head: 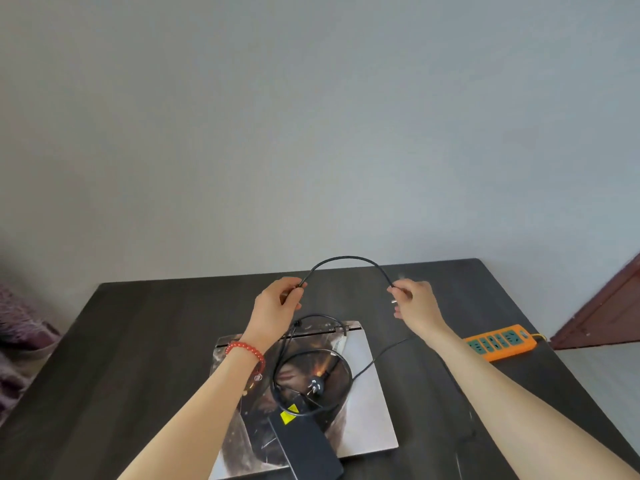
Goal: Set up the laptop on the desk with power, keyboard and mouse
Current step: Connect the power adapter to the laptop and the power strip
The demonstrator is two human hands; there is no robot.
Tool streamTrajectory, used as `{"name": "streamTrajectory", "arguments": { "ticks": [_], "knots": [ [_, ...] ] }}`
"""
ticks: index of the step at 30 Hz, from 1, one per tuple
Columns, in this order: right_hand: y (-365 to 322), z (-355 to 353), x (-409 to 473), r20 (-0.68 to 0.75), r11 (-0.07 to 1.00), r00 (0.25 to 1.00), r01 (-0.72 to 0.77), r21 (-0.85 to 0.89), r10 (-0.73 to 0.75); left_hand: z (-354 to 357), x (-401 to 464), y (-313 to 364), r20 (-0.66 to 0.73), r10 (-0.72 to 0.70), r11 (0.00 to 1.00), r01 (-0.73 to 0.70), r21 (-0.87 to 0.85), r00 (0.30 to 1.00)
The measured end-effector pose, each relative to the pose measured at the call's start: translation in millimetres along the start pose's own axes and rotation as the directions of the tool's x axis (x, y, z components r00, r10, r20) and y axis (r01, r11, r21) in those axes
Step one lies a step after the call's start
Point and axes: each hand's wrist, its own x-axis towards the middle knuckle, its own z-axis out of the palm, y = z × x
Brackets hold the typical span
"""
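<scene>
We pinch cable (347,259) arched between left hand (277,303) and right hand (414,301); closed laptop (360,393) flat, hinge facing away; adapter (304,445) on lid.

both hands, left hand (277,301) and right hand (414,299), pinch a black cable (346,258) arched above the closed laptop (363,386), where the power brick (306,445) rests.

Grey wall (311,116), dark desk (138,341), perhaps door (609,306)
</scene>
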Motion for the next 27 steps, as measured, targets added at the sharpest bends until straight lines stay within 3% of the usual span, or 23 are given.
{"name": "streamTrajectory", "arguments": {
  "ticks": [2, 4, 7, 9, 10, 12, 14, 15, 18, 20, 22, 24, 27],
  "knots": [
    [-2, 9, 11, 0.026, 0.939, 0.987, -0.161, 0.303, 0.160, -6, 0, -10, 0.078, -0.003, 0.997, -0.002, 0.071, 0.997],
    [-4, 22, 29, 0.100, 0.713, 0.925, -0.348, 0.609, 0.366, -12, 2, -24, 0.175, -0.041, 0.997, 0.029, 0.072, 0.984],
    [-9, 38, 55, 0.108, 0.357, 0.840, -0.338, 0.871, 0.532, -10, 4, -45, 0.358, -0.058, 0.996, 0.031, 0.080, 0.932],
    [-10, 49, 74, 0.094, 0.296, 0.814, -0.313, 0.903, 0.573, -4, 9, -62, 0.476, -0.065, 0.972, -0.053, 0.230, 0.877],
    [-12, 56, 84, 0.094, 0.329, 0.813, -0.336, 0.883, 0.575, 0, 13, -69, 0.546, -0.068, 0.944, -0.122, 0.306, 0.835],
    [-8, 67, 101, 0.066, 0.590, 0.838, -0.435, 0.681, 0.542, 11, 22, -83, 0.643, -0.076, 0.904, -0.219, 0.366, 0.762],
    [7, 73, 118, 0.063, 0.871, 0.907, -0.417, 0.259, 0.416, 25, 34, -95, 0.609, -0.077, 0.886, -0.226, 0.404, 0.790],
    [15, 74, 125, 0.092, 0.942, 0.941, -0.330, 0.057, 0.324, 31, 42, -101, 0.548, -0.077, 0.863, -0.219, 0.455, 0.833],
    [43, 83, 141, 0.235, 0.938, 0.958, -0.077, -0.337, 0.163, 54, 71, -128, 0.362, -0.207, 0.733, -0.101, 0.673, 0.909],
    [65, 94, 148, 0.303, 0.897, 0.940, -0.006, -0.441, 0.155, 68, 88, -147, 0.346, -0.346, 0.672, -0.026, 0.740, 0.872],
    [83, 107, 155, 0.348, 0.859, 0.921, 0.030, -0.511, 0.175, 80, 100, -161, 0.358, -0.455, 0.681, 0.059, 0.730, 0.815],
    [93, 120, 158, 0.375, 0.846, 0.911, 0.060, -0.529, 0.170, 86, 99, -167, 0.351, -0.418, 0.723, 0.072, 0.687, 0.838],
    [98, 141, 162, 0.433, 0.876, 0.893, 0.106, -0.471, 0.125, 86, 76, -174, 0.323, -0.185, 0.789, -0.055, 0.612, 0.928]
  ]
}}
